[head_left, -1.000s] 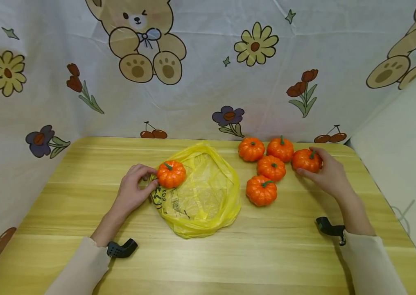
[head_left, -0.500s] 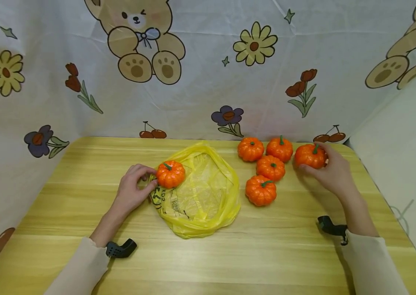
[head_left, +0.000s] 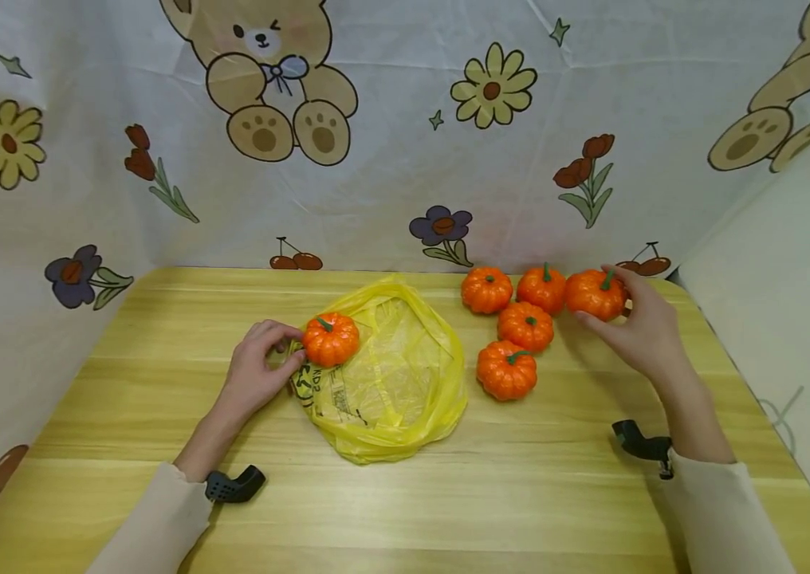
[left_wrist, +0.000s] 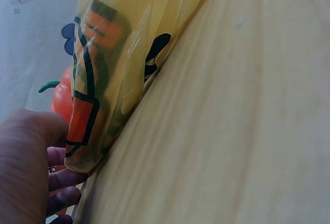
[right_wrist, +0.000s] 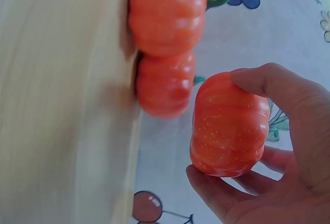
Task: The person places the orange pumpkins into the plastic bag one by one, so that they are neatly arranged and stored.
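Note:
In the head view, a small orange toy pumpkin (head_left: 331, 340) with a green stem is at the left rim of a yellow plastic bag (head_left: 434, 422). My left hand (head_left: 261, 359) holds this pumpkin at its left side, thumb and fingers on it; the left wrist view shows the bag partly hiding this grip. At the far right, my right hand (head_left: 638, 327) grips another toy pumpkin (head_left: 595, 295) between thumb and fingers. In the right wrist view that pumpkin (right_wrist: 229, 126) looks raised off the tabletop, beside two others.
Several more toy pumpkins (head_left: 524, 327) stand grouped right of the bag on the wooden table (head_left: 520, 510). A white cloth (head_left: 376, 183) printed with bears and flowers hangs behind the table's back edge.
My right hand first moved its pumpkin slightly back and right, then left toward the back-row pumpkins. The left hand and its pumpkin have stayed nearly still.

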A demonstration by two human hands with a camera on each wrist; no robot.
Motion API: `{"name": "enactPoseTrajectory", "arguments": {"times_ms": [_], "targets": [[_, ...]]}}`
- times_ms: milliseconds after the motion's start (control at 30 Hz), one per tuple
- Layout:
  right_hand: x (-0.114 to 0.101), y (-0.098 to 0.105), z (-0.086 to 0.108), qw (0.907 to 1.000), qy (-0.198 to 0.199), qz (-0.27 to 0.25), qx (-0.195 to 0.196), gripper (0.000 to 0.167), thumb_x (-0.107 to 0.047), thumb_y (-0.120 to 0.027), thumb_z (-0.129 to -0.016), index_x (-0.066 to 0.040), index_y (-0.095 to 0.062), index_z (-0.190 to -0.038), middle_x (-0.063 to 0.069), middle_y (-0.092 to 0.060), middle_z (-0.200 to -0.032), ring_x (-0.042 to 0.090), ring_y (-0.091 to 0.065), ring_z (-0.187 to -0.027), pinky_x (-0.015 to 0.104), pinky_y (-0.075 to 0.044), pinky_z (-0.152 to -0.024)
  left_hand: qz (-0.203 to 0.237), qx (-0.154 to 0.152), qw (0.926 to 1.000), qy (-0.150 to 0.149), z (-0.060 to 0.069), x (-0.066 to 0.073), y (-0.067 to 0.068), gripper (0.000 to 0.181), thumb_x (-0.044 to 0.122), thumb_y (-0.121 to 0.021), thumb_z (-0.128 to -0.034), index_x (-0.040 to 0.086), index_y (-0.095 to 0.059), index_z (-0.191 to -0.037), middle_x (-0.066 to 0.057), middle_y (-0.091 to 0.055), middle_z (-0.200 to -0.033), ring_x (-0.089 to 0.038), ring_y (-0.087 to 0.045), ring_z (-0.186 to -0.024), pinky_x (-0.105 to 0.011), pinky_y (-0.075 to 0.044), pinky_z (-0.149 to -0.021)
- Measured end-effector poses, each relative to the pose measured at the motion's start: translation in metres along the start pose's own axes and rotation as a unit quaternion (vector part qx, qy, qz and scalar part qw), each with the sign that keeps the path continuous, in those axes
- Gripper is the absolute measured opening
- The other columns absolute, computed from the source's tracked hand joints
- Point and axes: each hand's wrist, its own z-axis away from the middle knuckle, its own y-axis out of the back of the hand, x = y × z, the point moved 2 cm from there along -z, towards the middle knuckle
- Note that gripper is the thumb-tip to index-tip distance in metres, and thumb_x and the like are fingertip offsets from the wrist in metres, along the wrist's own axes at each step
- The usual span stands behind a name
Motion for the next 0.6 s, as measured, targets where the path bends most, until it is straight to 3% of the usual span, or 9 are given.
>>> {"name": "enactPoseTrajectory", "arguments": {"times_ms": [367, 600], "targets": [[-0.033, -0.006, 0.004, 0.9993, 0.031, -0.018, -0.006, 0.082, -0.027, -0.085, -0.089, -0.005, -0.045, -0.157, 0.028, -0.060, -0.138, 0.045, -0.059, -0.122, 0.069, -0.050, -0.097, 0.001, 0.002, 1.0000, -0.006, 0.001, -0.001, 0.000, 0.022, 0.005, -0.079, -0.0871, 0.008, -0.076, -0.109, -0.006, -0.067, -0.099, -0.019, -0.052, -0.088, -0.031, -0.038, -0.080], [-0.049, -0.018, 0.005, 0.9979, 0.050, -0.031, -0.028, 0.080, -0.028, -0.085, -0.089, -0.005, -0.046, -0.155, 0.022, -0.059, -0.145, 0.041, -0.059, -0.127, 0.065, -0.053, -0.097, 0.003, 0.000, 1.0000, -0.006, 0.000, -0.001, 0.000, 0.022, 0.005, -0.079, -0.0871, 0.008, -0.076, -0.109, -0.007, -0.067, -0.099, -0.019, -0.052, -0.089, -0.032, -0.037, -0.080]]}}
